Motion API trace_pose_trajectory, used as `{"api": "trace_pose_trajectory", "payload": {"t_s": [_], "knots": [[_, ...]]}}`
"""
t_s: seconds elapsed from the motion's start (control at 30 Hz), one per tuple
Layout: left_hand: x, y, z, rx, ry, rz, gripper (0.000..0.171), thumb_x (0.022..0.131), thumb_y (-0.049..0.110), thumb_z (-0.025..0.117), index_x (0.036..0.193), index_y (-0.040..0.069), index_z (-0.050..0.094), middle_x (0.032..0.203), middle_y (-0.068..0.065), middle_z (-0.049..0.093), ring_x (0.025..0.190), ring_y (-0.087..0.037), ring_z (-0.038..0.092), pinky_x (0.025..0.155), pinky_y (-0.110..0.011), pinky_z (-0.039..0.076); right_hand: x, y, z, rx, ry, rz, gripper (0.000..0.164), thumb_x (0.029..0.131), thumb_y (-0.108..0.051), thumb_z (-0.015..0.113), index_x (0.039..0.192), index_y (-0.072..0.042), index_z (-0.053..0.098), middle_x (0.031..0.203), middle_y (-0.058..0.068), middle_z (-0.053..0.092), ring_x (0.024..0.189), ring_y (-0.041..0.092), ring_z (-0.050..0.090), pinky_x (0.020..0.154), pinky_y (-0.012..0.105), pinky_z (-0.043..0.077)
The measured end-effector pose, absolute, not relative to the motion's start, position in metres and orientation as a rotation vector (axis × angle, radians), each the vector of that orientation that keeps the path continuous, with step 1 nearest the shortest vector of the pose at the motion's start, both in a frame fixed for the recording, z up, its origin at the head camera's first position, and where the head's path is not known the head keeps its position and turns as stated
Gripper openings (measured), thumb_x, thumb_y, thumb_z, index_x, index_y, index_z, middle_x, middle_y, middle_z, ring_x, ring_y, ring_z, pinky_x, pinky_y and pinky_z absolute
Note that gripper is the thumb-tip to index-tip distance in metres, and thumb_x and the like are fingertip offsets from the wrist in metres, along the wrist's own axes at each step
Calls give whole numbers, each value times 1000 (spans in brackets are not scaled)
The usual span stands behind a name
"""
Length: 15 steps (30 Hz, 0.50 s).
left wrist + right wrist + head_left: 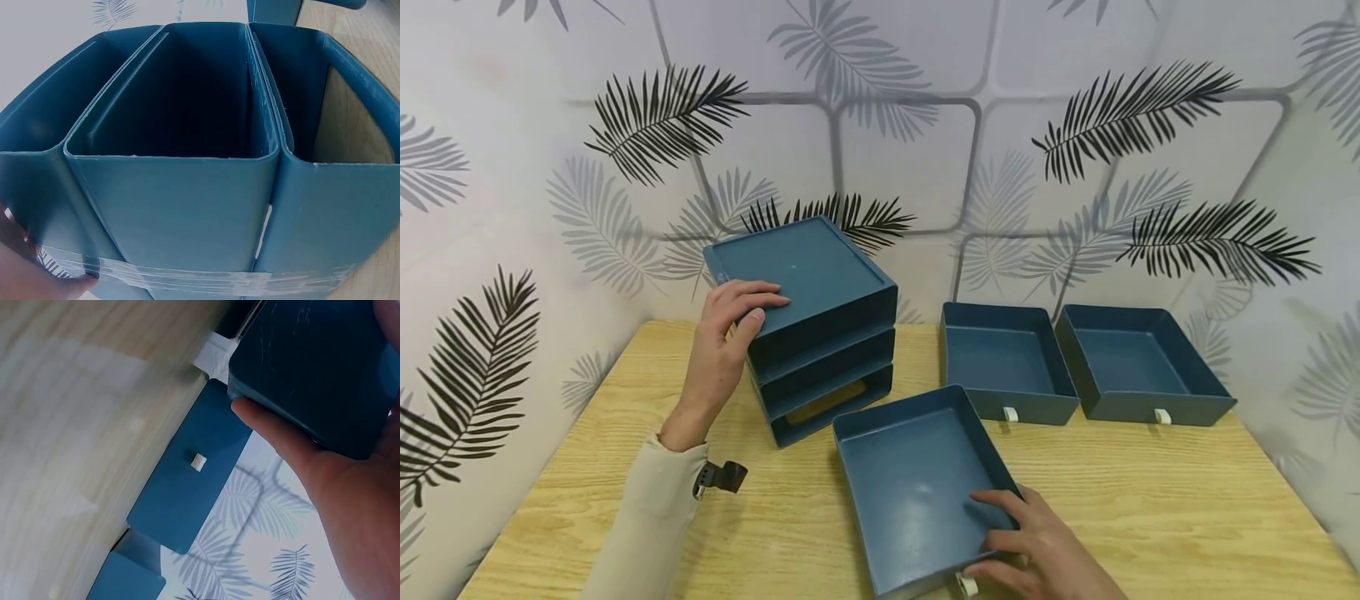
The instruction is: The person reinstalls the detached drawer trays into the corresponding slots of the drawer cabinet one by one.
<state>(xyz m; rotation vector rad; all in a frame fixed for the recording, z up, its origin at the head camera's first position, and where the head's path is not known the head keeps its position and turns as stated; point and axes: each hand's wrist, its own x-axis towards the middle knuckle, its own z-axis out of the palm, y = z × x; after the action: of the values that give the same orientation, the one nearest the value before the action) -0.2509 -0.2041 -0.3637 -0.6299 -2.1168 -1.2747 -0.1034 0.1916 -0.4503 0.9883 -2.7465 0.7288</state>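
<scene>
A blue three-tier drawer cabinet [805, 267] stands at the left of the table, its slots facing front right. My left hand [722, 342] rests at its top left edge, fingers lying over the top. In the left wrist view, the thumb [78, 284] touches the cabinet side near a band of clear tape [219, 280]. My right hand [1030, 542] grips a blue drawer [917, 492] by its right wall near the front, fingers inside. The right wrist view shows the thumb [275, 428] along the drawer's outside. A small white pull tab [967, 585] sits on its front.
Two more blue drawers, the nearer-to-middle one [1000, 358] and the far-right one [1138, 354], stand side by side at the back right, each with a white tab. The wooden table [1150, 500] meets a leaf-patterned wall [910, 158] behind.
</scene>
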Motion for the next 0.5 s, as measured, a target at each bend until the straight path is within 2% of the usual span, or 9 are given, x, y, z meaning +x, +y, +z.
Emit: {"api": "trace_pose_trajectory", "payload": {"t_s": [0.23, 0.5], "knots": [[-250, -204, -364, -626, -2114, -1285, 28, 100, 12, 50, 116, 17, 73, 135, -6, 61, 137, -22, 39, 116, -51, 22, -106, 184, -451, 1027, -2718, 718, 12, 86, -51, 67, 81, -41, 72, 132, 0, 63, 116, 28, 56, 83, 44, 55], [-250, -205, -364, -625, -2104, -1285, 28, 101, 12, 50, 116, 18, 73, 135, -6, 61, 136, -21, 39, 115, -50, 23, -108, 174, -450, 1028, -2773, 744, 19, 87, -54, 63, 80, -40, 73, 135, 0, 61, 121, 28, 54, 87, 48, 54]]}}
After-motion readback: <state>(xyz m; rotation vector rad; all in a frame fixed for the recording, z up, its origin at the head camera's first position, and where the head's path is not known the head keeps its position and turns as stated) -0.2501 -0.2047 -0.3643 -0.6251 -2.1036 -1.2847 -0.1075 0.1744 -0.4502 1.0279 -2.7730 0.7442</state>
